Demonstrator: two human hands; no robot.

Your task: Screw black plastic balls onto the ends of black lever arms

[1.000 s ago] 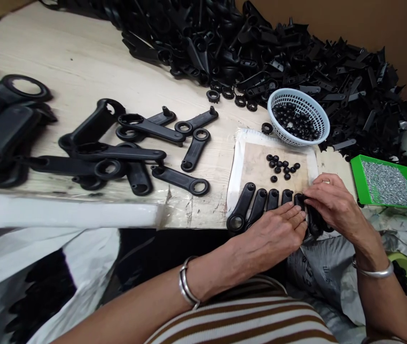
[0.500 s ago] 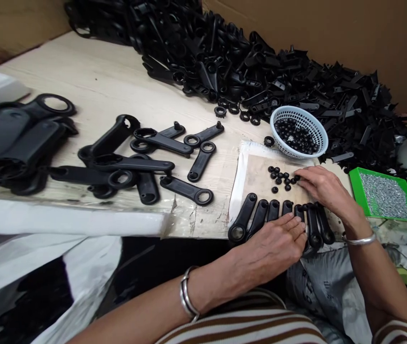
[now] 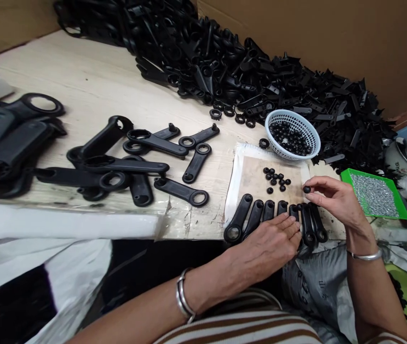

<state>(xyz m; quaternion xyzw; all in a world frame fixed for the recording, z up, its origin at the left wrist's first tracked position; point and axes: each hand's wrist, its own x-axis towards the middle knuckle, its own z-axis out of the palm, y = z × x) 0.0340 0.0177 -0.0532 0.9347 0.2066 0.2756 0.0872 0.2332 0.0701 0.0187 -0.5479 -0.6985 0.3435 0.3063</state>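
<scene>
Between the thumb and forefinger of my right hand (image 3: 336,198) is a small round black plastic knob (image 3: 307,189), held just above the board near the row's right end. My left hand (image 3: 270,246) lies flat across the lower part of a row of black plastic crank arms (image 3: 239,217), fingers stretched out over the middle ones and partly hiding them. The arms lie side by side, ring ends toward me. Beyond them, a loose cluster of several black knobs (image 3: 274,177) sits on a brown board (image 3: 253,165) with a white edge.
A pale blue basket (image 3: 314,145) holds more knobs. To its right is a green tray (image 3: 347,184) of small metal pieces. Black plastic parts (image 3: 225,62) are heaped along the back. More crank arms (image 3: 182,191) lie to the left. A white foam strip (image 3: 63,222) lines the front edge.
My right hand has drawn back from the knob cluster, toward me and slightly right, with one knob in its fingertips. My left hand stays on the row. The view has shifted slightly.
</scene>
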